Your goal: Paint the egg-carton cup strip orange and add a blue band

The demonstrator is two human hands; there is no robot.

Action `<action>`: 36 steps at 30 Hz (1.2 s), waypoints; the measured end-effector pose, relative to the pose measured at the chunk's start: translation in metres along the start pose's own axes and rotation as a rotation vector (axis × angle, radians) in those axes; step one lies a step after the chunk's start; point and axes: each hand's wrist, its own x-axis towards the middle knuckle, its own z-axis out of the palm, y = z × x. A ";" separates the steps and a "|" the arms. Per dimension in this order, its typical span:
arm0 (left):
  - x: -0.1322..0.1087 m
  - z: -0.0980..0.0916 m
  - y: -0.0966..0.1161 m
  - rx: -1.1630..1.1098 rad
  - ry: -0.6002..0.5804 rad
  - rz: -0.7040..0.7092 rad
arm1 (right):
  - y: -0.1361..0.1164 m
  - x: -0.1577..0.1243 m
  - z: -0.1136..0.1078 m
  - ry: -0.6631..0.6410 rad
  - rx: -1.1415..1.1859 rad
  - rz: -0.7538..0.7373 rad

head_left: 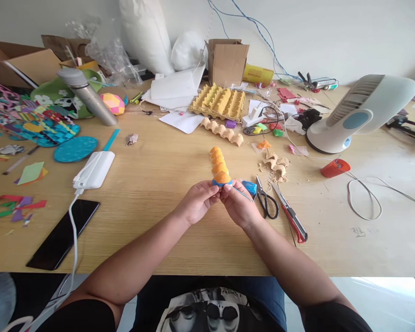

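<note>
An orange egg-carton strip (218,162) with a row of bumps points away from me, held between both hands over the table. A blue band (222,183) runs across its near end. My left hand (201,199) pinches that end from the left, fingers closed. My right hand (238,199) is closed on the same end from the right, and a thin blue strip or stick (242,192) shows along its fingers. Just beyond the right hand lies a blue block (249,187), with black-handled scissors (267,199) and a red utility knife (292,216) beside it.
A yellow egg tray (218,101), a bare carton strip (222,131) and torn carton scraps (276,166) lie ahead. A white fan (352,115) and red cup (334,168) stand right. Left are a power bank (96,169), phone (64,235) and metal flask (90,97).
</note>
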 end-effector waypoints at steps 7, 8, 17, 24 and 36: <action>0.003 0.001 0.001 -0.063 0.102 -0.042 | -0.002 0.004 -0.003 -0.014 -0.008 0.080; 0.004 0.001 0.002 -0.068 0.112 -0.038 | -0.003 0.005 -0.004 -0.011 -0.009 0.089; 0.003 0.000 0.003 0.004 0.077 0.032 | -0.004 0.005 -0.006 -0.020 -0.033 0.105; 0.001 -0.001 0.004 0.069 0.023 0.044 | -0.004 0.005 -0.006 -0.029 -0.047 0.090; 0.000 -0.002 0.002 0.167 0.085 -0.011 | -0.002 0.004 -0.005 -0.037 -0.057 0.084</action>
